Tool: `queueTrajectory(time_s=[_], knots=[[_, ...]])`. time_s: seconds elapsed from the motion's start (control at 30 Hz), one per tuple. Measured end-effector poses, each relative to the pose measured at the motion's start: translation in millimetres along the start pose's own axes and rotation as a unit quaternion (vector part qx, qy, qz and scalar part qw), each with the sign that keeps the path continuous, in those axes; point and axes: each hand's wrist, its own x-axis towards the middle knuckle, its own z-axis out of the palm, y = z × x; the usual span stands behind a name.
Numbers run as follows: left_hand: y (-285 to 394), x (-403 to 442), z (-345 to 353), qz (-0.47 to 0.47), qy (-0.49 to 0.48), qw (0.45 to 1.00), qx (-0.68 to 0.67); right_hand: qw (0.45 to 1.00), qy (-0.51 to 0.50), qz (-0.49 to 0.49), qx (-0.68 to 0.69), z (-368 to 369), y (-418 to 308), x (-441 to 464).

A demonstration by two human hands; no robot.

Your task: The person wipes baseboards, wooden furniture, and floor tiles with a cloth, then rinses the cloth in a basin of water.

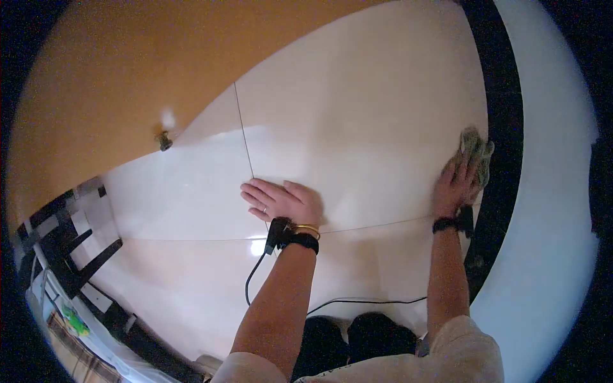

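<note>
Palm down on the glossy cream tile floor [383, 127], my left hand [278, 201] rests with its fingers stretched out and nothing in them. A ring and a gold bangle [308, 228] show on that side, beside a black strapped device [279, 235] at the wrist. Over to the right, my right hand [454, 188] presses a crumpled grey-green cloth [476, 156] against the floor, close to the dark skirting [504, 127]. The fingers lie over the cloth, and part of it bunches out beyond them. Another black band [447, 225] circles the right wrist.
A brown wooden door-like panel [128, 76] spans the upper left, with a small metal stopper [165, 140] at its edge. A pale wall [555, 191] rises on the right. Black legs of a stand [96, 262] are at lower left. A thin cable [364, 300] crosses near my knees.
</note>
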Motion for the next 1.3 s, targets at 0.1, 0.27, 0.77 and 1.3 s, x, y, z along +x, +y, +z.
queueTrajectory(time_s=[0.1,0.27,0.77,1.3], knots=[[0.5,0.4,1.8,0.006,0.005,1.0,0.001,0.971,0.025,0.034,0.235,41.5,-48.6,-10.1],[-10.5,0.8,3.3,0.045,0.03,0.997,-0.054,0.96,-0.122,-0.203,0.149,-67.5,-189.0,-91.8],[-133.8,-98.6,-24.1,0.209,0.006,0.93,-0.303,0.76,-0.342,-0.363,0.417,-87.9,-158.6,-272.7],[-227.2,-101.8,-101.1,0.111,0.041,0.944,-0.308,0.898,-0.086,-0.367,0.228,-51.8,-374.3,-72.9]])
